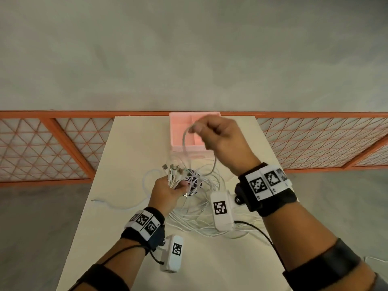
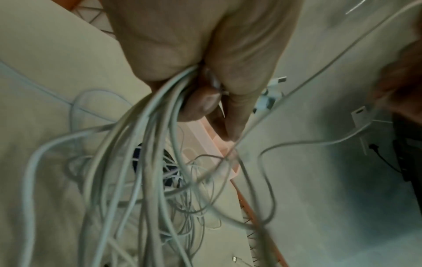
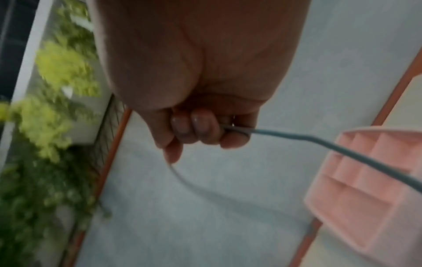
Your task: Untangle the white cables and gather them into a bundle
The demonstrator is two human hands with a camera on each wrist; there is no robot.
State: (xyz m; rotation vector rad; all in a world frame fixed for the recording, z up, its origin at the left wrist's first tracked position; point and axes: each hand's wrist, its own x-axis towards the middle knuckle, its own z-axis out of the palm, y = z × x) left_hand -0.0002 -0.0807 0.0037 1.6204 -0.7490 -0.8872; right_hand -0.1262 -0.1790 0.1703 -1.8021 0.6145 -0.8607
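Note:
A tangle of white cables [image 1: 201, 208] lies on the pale table [image 1: 117, 238] between my hands. My left hand [image 1: 168, 191] grips several cable ends as a bunch [image 1: 173, 175], their plugs fanning up and away. In the left wrist view the strands [image 2: 146, 137] stream down from my curled left hand [image 2: 205, 79]. My right hand [image 1: 212, 133] is raised above the pink box and pinches a single white cable [image 1: 185, 141], which arcs down into the tangle. The right wrist view shows that cable [image 3: 319, 144] leaving my right hand [image 3: 205, 130], whose fingers are curled round it.
A pink compartmented box [image 1: 180, 133] stands at the table's far edge, seen also as the pink box [image 3: 365, 189]. A dark round object [image 1: 192, 184] sits under the tangle. One loose cable end [image 1: 100, 201] lies near the left edge. An orange lattice railing [image 1: 52, 148] runs behind.

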